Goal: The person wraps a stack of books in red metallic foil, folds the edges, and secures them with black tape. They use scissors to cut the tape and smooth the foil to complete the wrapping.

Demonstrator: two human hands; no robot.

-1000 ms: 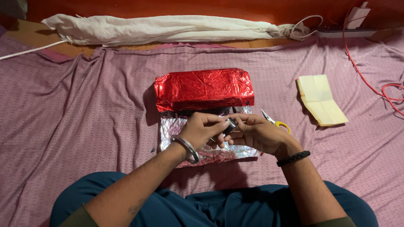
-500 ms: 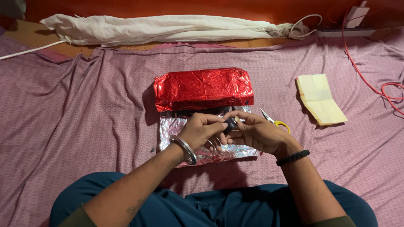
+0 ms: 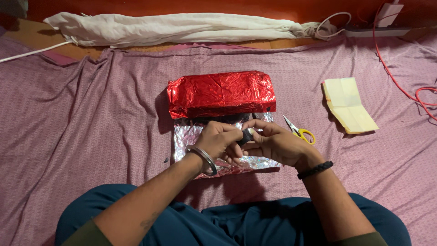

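Both your hands meet over the silver foil sheet (image 3: 191, 136), just in front of the red foil-wrapped box (image 3: 221, 94). Your left hand (image 3: 218, 141) and right hand (image 3: 275, 143) each close their fingers on a small dark roll (image 3: 247, 134) held between them, above the purple bedsheet (image 3: 91, 118). Yellow-handled scissors (image 3: 300, 132) lie just right of your right hand, with folded yellow paper (image 3: 348, 105) farther right
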